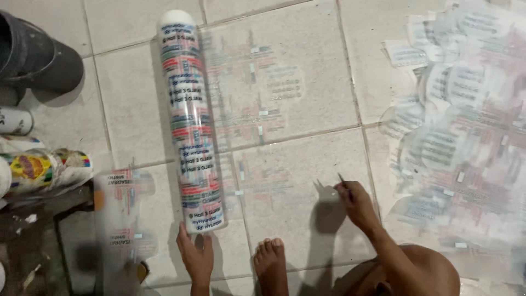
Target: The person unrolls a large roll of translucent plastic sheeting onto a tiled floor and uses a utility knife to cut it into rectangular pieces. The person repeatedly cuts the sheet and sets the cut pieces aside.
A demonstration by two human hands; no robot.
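Evidently I was mid-cut: my left hand (196,256) pressed open-palmed against the printed film roll (192,120) lying on the tiled floor (131,104), my right hand (357,203) pinched a thin blade (343,182); steady guiding came next.

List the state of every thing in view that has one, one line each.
Roll of printed film: lying on the tiled floor, partly unrolled, sheet spread flat to its right.
Left hand: open, touching the roll's near end.
Right hand: closed on a thin tool, tip at the sheet.
Cut pieces pile: loose, overlapping.
Black bucket: upright.
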